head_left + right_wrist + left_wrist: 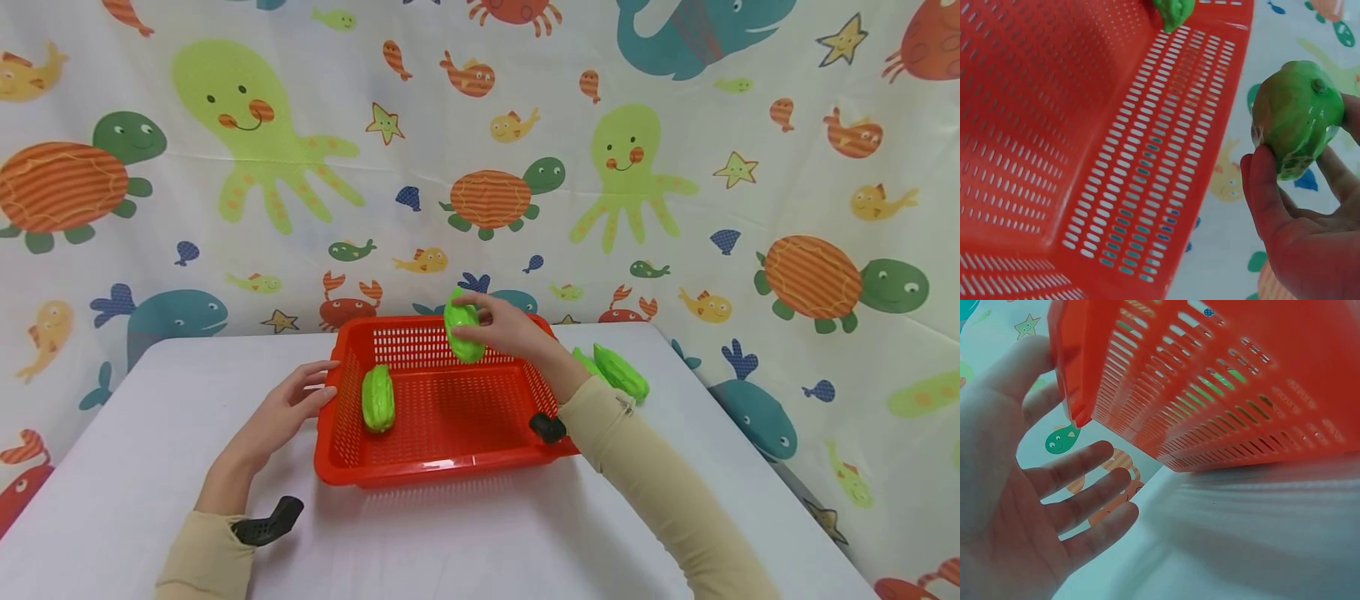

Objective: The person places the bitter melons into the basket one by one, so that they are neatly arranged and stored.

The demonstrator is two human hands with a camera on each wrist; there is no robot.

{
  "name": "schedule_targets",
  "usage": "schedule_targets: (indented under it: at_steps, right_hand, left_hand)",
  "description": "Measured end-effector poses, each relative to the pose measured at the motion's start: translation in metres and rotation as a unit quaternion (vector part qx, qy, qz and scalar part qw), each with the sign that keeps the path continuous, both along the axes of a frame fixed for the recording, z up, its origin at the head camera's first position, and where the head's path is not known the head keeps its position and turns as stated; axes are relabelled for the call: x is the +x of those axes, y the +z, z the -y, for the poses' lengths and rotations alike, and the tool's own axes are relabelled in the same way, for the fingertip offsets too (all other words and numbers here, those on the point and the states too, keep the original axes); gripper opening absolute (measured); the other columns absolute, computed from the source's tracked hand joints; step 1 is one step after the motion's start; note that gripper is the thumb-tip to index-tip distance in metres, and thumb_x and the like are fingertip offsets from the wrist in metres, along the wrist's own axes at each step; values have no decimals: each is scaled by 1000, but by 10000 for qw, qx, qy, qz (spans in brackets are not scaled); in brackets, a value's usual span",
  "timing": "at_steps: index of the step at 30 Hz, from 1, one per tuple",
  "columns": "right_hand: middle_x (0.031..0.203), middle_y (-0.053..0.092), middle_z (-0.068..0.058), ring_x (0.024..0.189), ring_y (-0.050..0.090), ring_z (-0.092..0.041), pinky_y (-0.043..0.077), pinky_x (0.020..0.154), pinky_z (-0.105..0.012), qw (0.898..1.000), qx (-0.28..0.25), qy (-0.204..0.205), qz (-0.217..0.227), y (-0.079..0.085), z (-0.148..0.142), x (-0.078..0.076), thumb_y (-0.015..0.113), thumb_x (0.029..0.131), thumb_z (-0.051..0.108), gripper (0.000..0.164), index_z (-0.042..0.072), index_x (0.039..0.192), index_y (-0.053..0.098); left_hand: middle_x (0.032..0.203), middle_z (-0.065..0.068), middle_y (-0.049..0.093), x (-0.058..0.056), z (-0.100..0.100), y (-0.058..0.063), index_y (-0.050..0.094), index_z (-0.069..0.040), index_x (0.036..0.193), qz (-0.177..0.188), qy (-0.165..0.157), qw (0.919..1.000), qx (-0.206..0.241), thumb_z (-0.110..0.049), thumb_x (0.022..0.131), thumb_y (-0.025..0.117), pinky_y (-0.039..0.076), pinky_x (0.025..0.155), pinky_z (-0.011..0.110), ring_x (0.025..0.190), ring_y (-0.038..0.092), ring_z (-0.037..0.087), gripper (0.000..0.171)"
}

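Note:
My right hand [506, 327] pinches a bright green ridged gourd [462, 329], like a bitter melon, above the far side of a red plastic basket [442, 471]. In the right wrist view, thumb and fingers sit around this gourd [1297, 115], whose stem end shows. A second green gourd [378, 400] lies inside the basket at its left end. My left hand [296, 396] is at the basket's left rim. Seen from the left wrist, thumb and forefinger meet the rim while the other fingers [1094, 525] are spread and fairly straight.
Two more green gourds [621, 372] lie on the white table [225, 367] right of the basket, one partly hidden by the right forearm. A curtain [420, 167] printed with sea animals hangs behind the table. Black wrist devices [268, 522] are strapped to both sleeves.

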State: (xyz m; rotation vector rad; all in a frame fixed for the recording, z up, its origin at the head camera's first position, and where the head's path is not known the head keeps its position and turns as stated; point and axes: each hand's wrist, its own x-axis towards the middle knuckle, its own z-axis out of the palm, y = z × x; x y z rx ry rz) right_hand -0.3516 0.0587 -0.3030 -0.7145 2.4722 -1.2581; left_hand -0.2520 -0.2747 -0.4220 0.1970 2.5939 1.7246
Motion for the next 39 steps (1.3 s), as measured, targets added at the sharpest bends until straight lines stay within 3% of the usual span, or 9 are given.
schedule_targets:
  at_steps: [5, 15, 24, 31, 39]
  right_hand:
    - [120, 58, -14, 107, 58, -27, 53, 87, -48, 9998, 124, 163, -16, -10, 12, -7, 67, 94, 27, 49, 19, 139, 50]
    - [123, 57, -11, 111, 55, -26, 54, 89, -43, 9972, 631, 316, 255, -23, 35, -8, 70, 91, 32, 53, 21, 139, 52]
    - [125, 56, -6, 111, 54, -23, 53, 87, -34, 9893, 1287, 642, 255, -29, 48, -6, 69, 91, 31, 49, 22, 137, 54]
    - [133, 52, -2, 119, 46, -21, 47, 97, -38, 9807, 1773, 770, 287, -39, 52, -7, 70, 90, 35, 48, 25, 135, 57]
    - [134, 53, -2, 120, 46, -21, 43, 103, -42, 9723, 2121, 950, 266, -49, 62, -7, 71, 89, 36, 48, 25, 134, 57]
  left_hand:
    - [149, 23, 35, 1, 1, 0, 31, -18, 152, -16, -8, 10000, -13, -41, 100, 53, 51, 91, 54, 123, 50, 42, 61]
    - [150, 22, 35, 0, 0, 2, 31, -19, 152, -13, 22, 10000, -65, -44, 98, 54, 49, 94, 57, 126, 47, 43, 64]
    - [149, 23, 36, 1, -1, 1, 32, -18, 152, -10, 31, 10000, -58, -43, 98, 54, 50, 93, 56, 126, 47, 44, 63]
    - [148, 22, 37, 1, -2, -1, 32, -18, 152, -5, 46, 10000, -33, -42, 99, 54, 51, 92, 54, 125, 48, 42, 63]
    - [148, 22, 37, 1, -1, -2, 32, -18, 152, -58, 49, 10000, -13, -42, 99, 54, 52, 91, 52, 125, 49, 42, 63]
